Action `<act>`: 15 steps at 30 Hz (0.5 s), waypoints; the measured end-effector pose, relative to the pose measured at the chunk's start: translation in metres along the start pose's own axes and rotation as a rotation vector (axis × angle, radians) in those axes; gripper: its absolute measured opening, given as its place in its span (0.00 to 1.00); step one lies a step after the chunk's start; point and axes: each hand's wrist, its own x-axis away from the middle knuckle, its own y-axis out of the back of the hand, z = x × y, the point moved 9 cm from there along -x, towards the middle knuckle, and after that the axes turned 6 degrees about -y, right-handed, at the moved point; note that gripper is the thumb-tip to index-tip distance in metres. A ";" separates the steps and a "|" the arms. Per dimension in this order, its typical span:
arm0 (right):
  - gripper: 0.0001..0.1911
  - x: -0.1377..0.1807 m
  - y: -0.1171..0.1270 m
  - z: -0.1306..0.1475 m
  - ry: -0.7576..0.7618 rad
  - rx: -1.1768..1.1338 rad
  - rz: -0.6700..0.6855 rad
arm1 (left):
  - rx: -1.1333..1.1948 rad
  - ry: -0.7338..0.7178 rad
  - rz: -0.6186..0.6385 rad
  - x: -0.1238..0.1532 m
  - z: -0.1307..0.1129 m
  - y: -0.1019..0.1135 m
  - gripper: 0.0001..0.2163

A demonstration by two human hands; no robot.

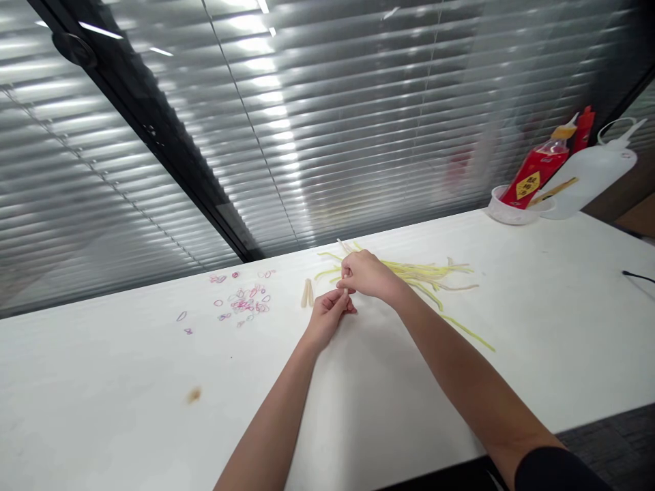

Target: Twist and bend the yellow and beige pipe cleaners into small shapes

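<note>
Over the middle of the table my left hand (327, 318) and my right hand (369, 274) meet, their fingertips pinched close together. Between them shows a small bit of a thin pale strip (346, 290); most of it is hidden by the fingers. Behind and beyond my right hand lies a loose pile of long, thin yellow and beige strips (419, 273), which look like pipe cleaners. One yellow-green strip (468, 333) sticks out toward the right forearm. Just left of my hands, two short folded beige strips (307, 293) lie side by side.
Small pink and purple loops (250, 300), like rubber bands, are scattered at the left. At the back right, a red-labelled bottle (537, 170) leans in a clear plastic bowl (512, 213) beside a white squeeze bottle (588, 174). Blinds behind glass (358, 136) border the table's far edge.
</note>
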 end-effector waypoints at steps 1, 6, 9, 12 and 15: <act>0.03 -0.001 -0.002 0.000 -0.009 0.021 0.002 | -0.007 0.003 0.001 0.000 0.001 0.000 0.12; 0.05 -0.001 -0.005 0.004 -0.039 0.184 -0.038 | -0.001 0.017 -0.010 -0.002 0.003 0.001 0.14; 0.05 -0.002 -0.006 0.004 -0.024 0.105 -0.041 | 0.050 0.040 -0.035 -0.002 0.003 0.003 0.13; 0.09 -0.005 -0.012 -0.006 -0.017 -0.111 0.066 | 0.125 0.070 -0.051 0.000 0.002 0.004 0.12; 0.11 -0.009 -0.021 -0.014 0.000 -0.287 0.170 | 0.184 0.086 -0.057 0.000 0.001 0.005 0.12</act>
